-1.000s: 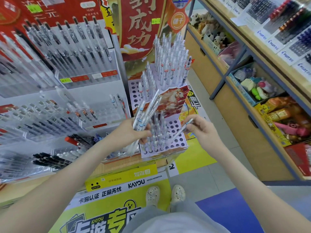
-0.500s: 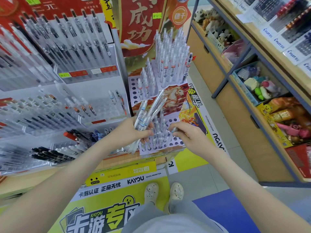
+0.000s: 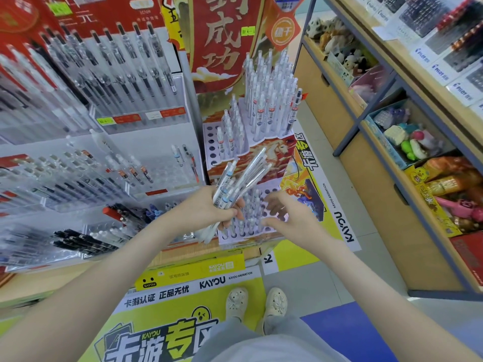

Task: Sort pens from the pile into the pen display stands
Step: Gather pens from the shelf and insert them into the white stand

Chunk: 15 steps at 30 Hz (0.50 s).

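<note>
Left hand (image 3: 206, 211), at the pen stand's (image 3: 270, 193) left edge, grasps a pen bundle (image 3: 241, 182) slanting up-right above it; right hand (image 3: 286, 218), relaxed and empty, hovers at its right edge.

**Shop aisle, bright even light**

Grey tile floor (image 3: 347, 194), blue mat (image 3: 366, 335) at bottom right. Wooden shelving (image 3: 376, 168) with blue metal frame along right side, toys (image 3: 407, 142) in bins. Red banner (image 3: 222, 40) with gold characters up top. Yellow KAYOU signage (image 3: 183, 286) low at centre.
</note>
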### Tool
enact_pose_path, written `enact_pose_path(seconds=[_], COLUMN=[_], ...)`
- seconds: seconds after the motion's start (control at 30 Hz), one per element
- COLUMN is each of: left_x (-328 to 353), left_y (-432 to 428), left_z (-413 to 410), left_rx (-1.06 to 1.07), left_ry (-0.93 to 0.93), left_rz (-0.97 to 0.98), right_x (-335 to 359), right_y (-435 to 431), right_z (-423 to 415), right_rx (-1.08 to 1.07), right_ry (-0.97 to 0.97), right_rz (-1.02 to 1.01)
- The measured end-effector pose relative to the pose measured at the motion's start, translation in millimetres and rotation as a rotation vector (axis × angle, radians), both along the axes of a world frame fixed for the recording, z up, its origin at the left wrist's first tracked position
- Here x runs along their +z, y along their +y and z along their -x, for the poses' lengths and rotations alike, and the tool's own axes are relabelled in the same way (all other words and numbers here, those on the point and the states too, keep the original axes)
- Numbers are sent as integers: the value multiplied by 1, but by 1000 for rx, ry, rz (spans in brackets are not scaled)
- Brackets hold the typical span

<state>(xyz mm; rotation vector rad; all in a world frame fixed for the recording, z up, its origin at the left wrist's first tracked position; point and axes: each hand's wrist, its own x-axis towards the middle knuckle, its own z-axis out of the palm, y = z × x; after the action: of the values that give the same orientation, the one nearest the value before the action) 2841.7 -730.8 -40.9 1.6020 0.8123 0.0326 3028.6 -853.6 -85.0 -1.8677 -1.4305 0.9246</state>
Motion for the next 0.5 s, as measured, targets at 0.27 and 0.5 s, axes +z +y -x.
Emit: enact_pose_path(seconds=[0.27, 0.5], left_x=[9, 5], left_y=[1, 15], left_z=[-17, -11], left_rx=[-137, -28], left_ry=[31, 1], left_rz=[6, -37], right_x=[39, 34], right_y=[19, 17], right_z=[4, -42], right_rx=[-245, -573], right_ry=[605, 584], right_rz=[-226, -410])
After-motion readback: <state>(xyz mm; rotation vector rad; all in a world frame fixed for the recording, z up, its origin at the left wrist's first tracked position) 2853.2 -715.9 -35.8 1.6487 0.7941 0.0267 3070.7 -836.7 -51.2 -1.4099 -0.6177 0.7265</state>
